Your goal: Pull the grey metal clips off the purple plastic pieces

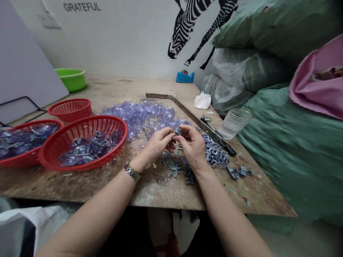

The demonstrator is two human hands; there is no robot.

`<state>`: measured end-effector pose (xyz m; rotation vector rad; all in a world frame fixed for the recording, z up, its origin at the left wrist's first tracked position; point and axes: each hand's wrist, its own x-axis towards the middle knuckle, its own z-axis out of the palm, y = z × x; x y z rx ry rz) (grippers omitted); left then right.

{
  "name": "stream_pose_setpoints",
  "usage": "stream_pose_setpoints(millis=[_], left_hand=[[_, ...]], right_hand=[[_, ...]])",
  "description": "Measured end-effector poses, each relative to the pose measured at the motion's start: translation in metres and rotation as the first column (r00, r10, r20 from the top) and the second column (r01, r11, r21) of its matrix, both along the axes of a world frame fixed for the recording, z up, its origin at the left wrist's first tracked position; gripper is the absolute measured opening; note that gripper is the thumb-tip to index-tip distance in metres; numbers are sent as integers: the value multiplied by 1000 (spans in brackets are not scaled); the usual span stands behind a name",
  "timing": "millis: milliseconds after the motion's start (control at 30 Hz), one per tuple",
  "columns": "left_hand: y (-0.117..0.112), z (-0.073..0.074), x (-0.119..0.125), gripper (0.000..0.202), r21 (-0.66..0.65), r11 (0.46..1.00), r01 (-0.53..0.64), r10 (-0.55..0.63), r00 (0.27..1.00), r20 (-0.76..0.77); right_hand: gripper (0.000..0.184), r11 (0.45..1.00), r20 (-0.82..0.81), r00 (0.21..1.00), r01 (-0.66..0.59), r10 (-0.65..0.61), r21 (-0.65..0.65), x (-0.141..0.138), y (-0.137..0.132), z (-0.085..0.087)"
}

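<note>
My left hand (160,142) and my right hand (193,145) meet over the table, fingertips pinched together on a small grey plastic part (178,131). Fingers hide most of that part. Under and beside my hands lie loose pale small pieces (173,167) and darker grey plastic frames (189,175). More grey frames (214,151) are heaped to the right of my right hand. Behind my hands spreads a pile of clear purplish plastic pieces (142,115).
At left stand red baskets (83,167) holding clear and grey parts, with a green basin (72,79) behind. A long metal bar (187,111), a glass (235,123), a blue tape dispenser (184,77) and crumpled tissue (202,101) are on the right. Green sacks (292,142) stand beyond.
</note>
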<state>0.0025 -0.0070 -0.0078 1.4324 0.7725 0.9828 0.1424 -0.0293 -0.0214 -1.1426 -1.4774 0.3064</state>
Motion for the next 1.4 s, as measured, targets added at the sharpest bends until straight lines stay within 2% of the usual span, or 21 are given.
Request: stream_pose_setpoints(millis=[133, 233, 300, 367, 433, 467, 533, 600, 633, 667, 733, 800, 833, 867, 900, 933, 1000, 1100, 1200, 1333, 1400], left_hand=[[1, 5, -3, 24, -30, 999, -14, 18, 992, 122], [2, 16, -11, 25, 16, 985, -175, 159, 925, 344], [2, 27, -22, 22, 65, 931, -358, 280, 818, 502], [3, 39, -38, 17, 81, 839, -538, 381, 687, 619], [6, 47, -54, 13, 29, 747, -664, 454, 542, 708], [8, 50, -61, 15, -2, 726, -687, 445, 468, 763], [13, 50, -70, 16, -26, 768, -639, 397, 444, 803], [19, 46, -71, 15, -88, 792, -604, 398, 402, 825], [21, 43, -68, 15, -103, 812, -575, 406, 429, 807], [22, 39, -63, 16, -112, 821, -560, 419, 456, 786], [21, 32, -51, 14, -56, 867, -495, 401, 626, 669], [17, 24, -36, 12, 103, 911, -400, 313, 833, 456], [14, 20, -29, 10, 206, 920, -332, 258, 912, 318], [11, 16, -22, 8, 322, 913, -249, 207, 965, 161], [7, 12, -15, 6, 442, 884, -151, 170, 985, -4], [4, 7, -9, 5, 549, 834, -52, 157, 977, -145], [-2, -1, 2, 8, 668, 731, 138, 149, 924, -353], [-7, -11, 15, 16, 703, 641, 309, 202, 815, -543], [-9, -16, 20, 23, 679, 626, 384, 288, 695, -659], [-6, -20, 22, 29, 624, 643, 443, 370, 534, -760], [-4, -23, 23, 28, 605, 652, 458, 393, 478, -786]], right_hand=[[27, 999, -27, 998, -51, 51, 15, 1, -1, 0], [23, 1000, -36, 999, -16, 17, 18, 5, 0, 1], [19, 998, -35, 998, 56, -55, 9, 9, 2, 1], [17, 993, -42, 992, 120, -119, 2, 14, 5, 1], [16, 986, -43, 985, 166, -166, -1, 20, 7, 0], [16, 982, -37, 982, 187, -187, -3, 23, 8, 0], [16, 972, -13, 972, 233, -233, -8, 29, 10, 0], [16, 956, 26, 956, 292, -291, -16, 37, 11, 1], [16, 946, 52, 946, 323, -321, -24, 41, 11, 1], [17, 935, 80, 934, 352, -348, -36, 45, 12, 0], [18, 917, 143, 914, 393, -380, -72, 52, 12, -1], [19, 897, 215, 894, 424, -393, -125, 58, 12, -2], [19, 885, 255, 883, 440, -395, -154, 59, 12, -3], [20, 871, 297, 870, 456, -393, -183, 60, 11, -3], [21, 858, 335, 859, 469, -388, -207, 61, 11, -4], [21, 849, 367, 849, 478, -381, -225, 61, 10, -3], [22, 843, 410, 837, 482, -363, -238, 60, 9, -2], [22, 852, 448, 830, 468, -332, -235, 57, 7, 1], [21, 848, 511, 811, 461, -284, -261, 54, 6, 3], [21, 833, 627, 752, 469, -203, -294, 50, 3, 4], [21, 821, 684, 712, 480, -159, -308, 47, 1, 6]])
